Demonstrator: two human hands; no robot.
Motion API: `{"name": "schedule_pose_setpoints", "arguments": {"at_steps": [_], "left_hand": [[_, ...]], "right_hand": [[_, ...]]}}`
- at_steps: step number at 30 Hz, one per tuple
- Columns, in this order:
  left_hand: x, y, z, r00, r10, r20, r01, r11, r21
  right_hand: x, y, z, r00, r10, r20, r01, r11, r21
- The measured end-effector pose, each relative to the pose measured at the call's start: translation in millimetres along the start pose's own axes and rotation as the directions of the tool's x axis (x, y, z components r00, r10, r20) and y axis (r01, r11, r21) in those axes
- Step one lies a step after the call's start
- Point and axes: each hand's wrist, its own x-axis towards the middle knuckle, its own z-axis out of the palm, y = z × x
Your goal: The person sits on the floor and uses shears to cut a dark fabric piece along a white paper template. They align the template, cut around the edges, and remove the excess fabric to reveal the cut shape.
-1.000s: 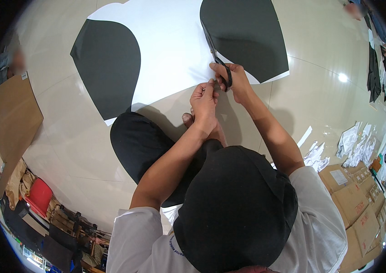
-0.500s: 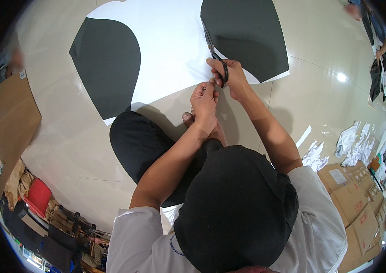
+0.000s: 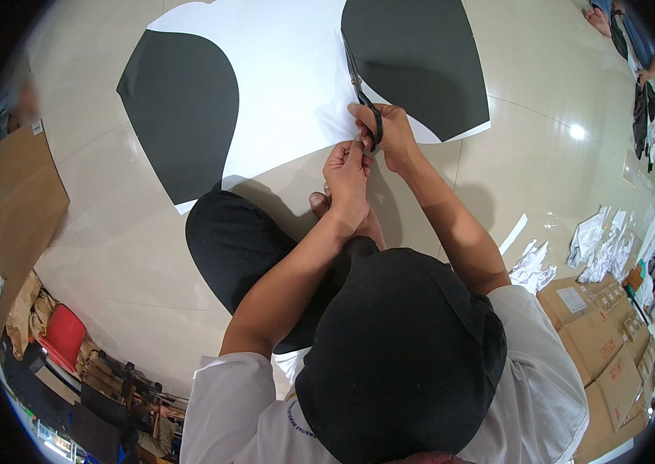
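Note:
A large white sheet (image 3: 281, 85) lies on the floor, bearing two dark grey curved shapes (image 3: 176, 116) (image 3: 420, 62) at left and right. My right hand (image 3: 389, 135) grips black-handled scissors (image 3: 357, 83), whose blades point away from me along the curved edge of the right dark shape. My left hand (image 3: 347, 166) is just below and left of it, fingertips pinched on the sheet's near edge. Below the hands are a bare foot (image 3: 318, 203) and a black-clad leg (image 3: 234, 240).
Brown board (image 3: 22, 193) and a red item (image 3: 63, 336) are at left. At right are white paper scraps (image 3: 598, 240), cardboard (image 3: 598, 348) and black-and-white pieces (image 3: 644, 124). Other people appear at upper left (image 3: 26, 104) and upper right (image 3: 621, 23). Tiled floor (image 3: 520, 170) surrounds the sheet.
My right hand and the scissors have shifted slightly left and up along the dark shape's curve. My left hand is nearly still. The co-worker's limbs at upper right have moved.

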Motion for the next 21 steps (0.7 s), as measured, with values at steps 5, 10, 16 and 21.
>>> {"name": "schedule_pose_setpoints", "arguments": {"at_steps": [5, 10, 16, 21], "left_hand": [[2, -3, -3, 1.0, -0.004, -0.002, 0.004, 1.0, -0.004], [3, -5, -5, 1.0, 0.009, -0.006, -0.009, 1.0, -0.02], [0, -5, -8, 1.0, 0.016, -0.026, -0.016, 1.0, -0.025], [-4, -1, -6, 0.999, 0.003, -0.047, -0.003, 1.0, -0.007]], "right_hand": [[-1, 1, 0, 1.0, -0.005, -0.002, 0.005, 1.0, -0.007], [-1, 0, 2, 1.0, 0.004, -0.008, -0.004, 1.0, -0.013], [1, -6, 9, 0.999, 0.021, -0.024, -0.021, 1.0, -0.01], [6, -13, 13, 0.999, 0.02, -0.027, -0.021, 1.0, -0.018]]}}
